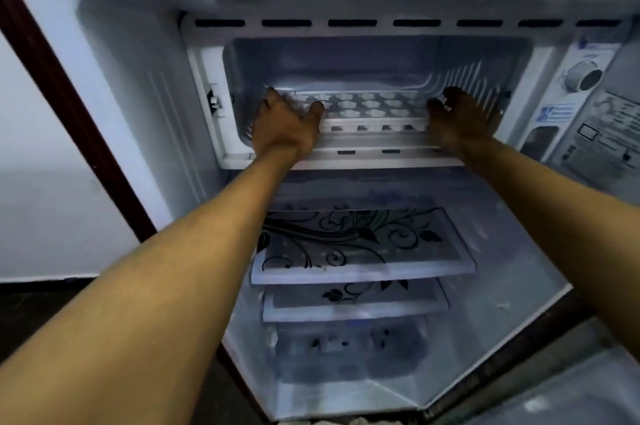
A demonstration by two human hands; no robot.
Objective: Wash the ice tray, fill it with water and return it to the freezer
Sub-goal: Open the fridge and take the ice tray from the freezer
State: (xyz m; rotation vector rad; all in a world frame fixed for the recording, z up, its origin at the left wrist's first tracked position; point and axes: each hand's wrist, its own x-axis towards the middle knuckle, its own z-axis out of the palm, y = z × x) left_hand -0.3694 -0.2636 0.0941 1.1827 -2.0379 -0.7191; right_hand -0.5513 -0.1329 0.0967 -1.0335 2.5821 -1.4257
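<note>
A white ice tray (372,107) with several round pockets lies flat on the floor of the open freezer compartment (374,54) at the top of the fridge. My left hand (287,125) grips the tray's left end, thumb over the rim. My right hand (462,119) holds the tray's right end, fingers curled around it. Both arms reach in from the bottom of the view. Whether the pockets hold water I cannot tell.
Below the freezer sit two glass shelves with a black floral print (360,244) and a crisper cover (349,352). A thermostat dial (583,76) and labels are on the right inner wall. The freezer flap is out of sight. A pale wall (45,182) stands to the left.
</note>
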